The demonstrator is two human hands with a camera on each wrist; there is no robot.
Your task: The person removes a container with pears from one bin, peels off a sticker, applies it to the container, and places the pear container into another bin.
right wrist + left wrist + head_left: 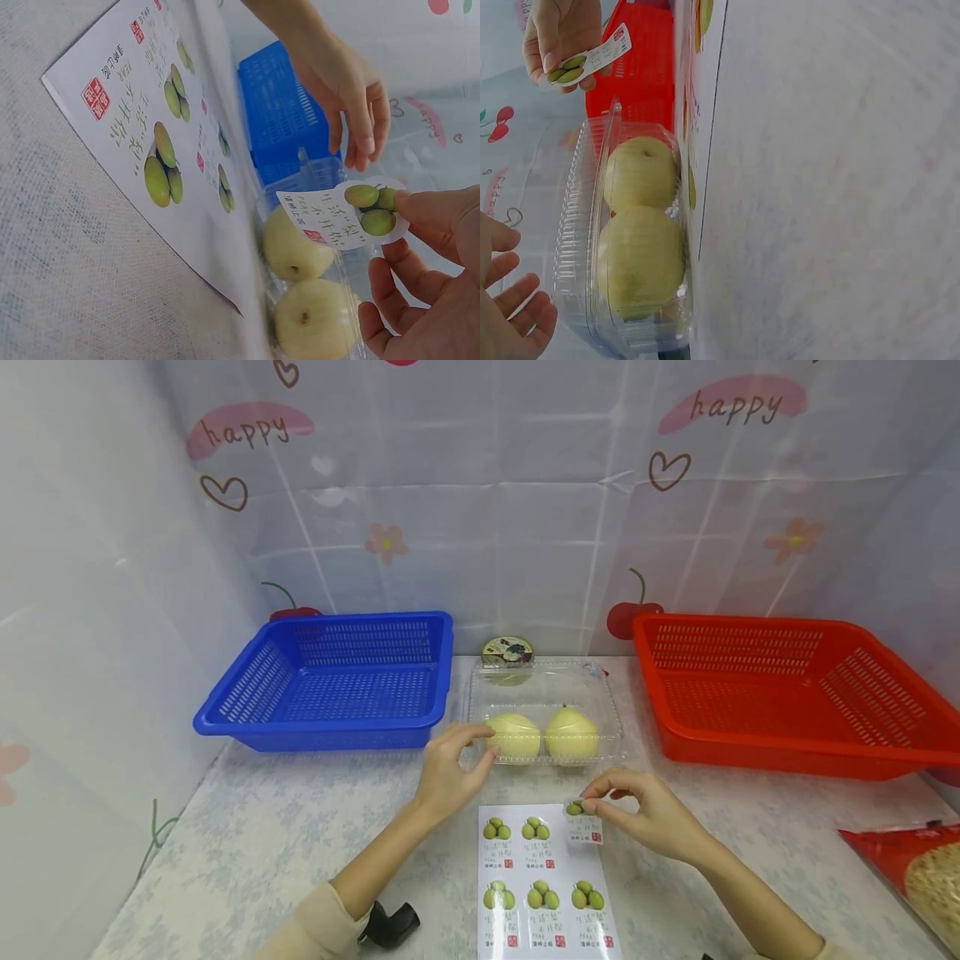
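Observation:
My right hand (648, 812) pinches a white pear-print sticker (337, 214) between thumb and fingertips at its printed-fruit end. In the right wrist view the sticker hangs in the air, apart from the sticker sheet (551, 874). That white sheet lies on the table with several more pear stickers. A clear plastic clamshell box (543, 687) stands behind it, holding two yellow-green pears (572, 733). Beside the box's front left corner is my left hand (448, 770), its fingers loosely bent with nothing between them.
A blue plastic basket (322, 727) stands at the back left, a red one (780, 745) at the back right. Behind the box is a small round-topped container (507, 649). A red bag (926, 868) lies at the right edge, and a black object (390, 927) near my left sleeve.

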